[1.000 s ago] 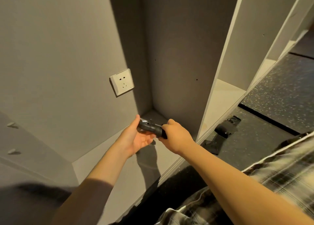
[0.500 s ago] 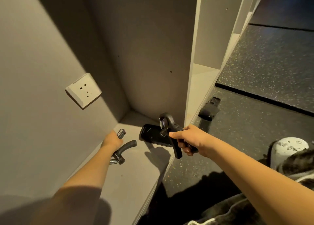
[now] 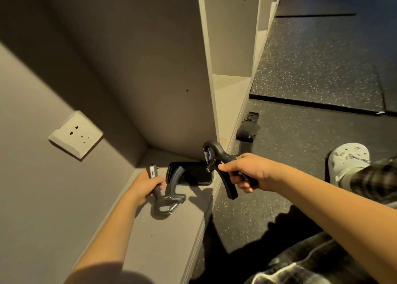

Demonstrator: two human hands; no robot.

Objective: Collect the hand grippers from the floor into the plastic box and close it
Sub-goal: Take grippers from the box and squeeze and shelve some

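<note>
My left hand point(image 3: 144, 187) grips one handle of a grey hand gripper point(image 3: 169, 194) just above the bottom board of a shelf unit; its spring end points toward me. My right hand point(image 3: 247, 172) holds a black hand gripper point(image 3: 214, 157) by one handle, spring end up, over the shelf's front edge. No plastic box is in view.
A black phone point(image 3: 193, 173) lies flat on the shelf board point(image 3: 161, 240) between my hands. A white wall socket point(image 3: 75, 133) sits on the left wall. A black strap-like object point(image 3: 247, 131) lies on the speckled dark floor point(image 3: 311, 69). My shoe point(image 3: 348, 159) is at right.
Both hands held one dark object together a second ago. They have since separated, each now gripping its own hand gripper, and the view has tilted down toward the shelf floor.
</note>
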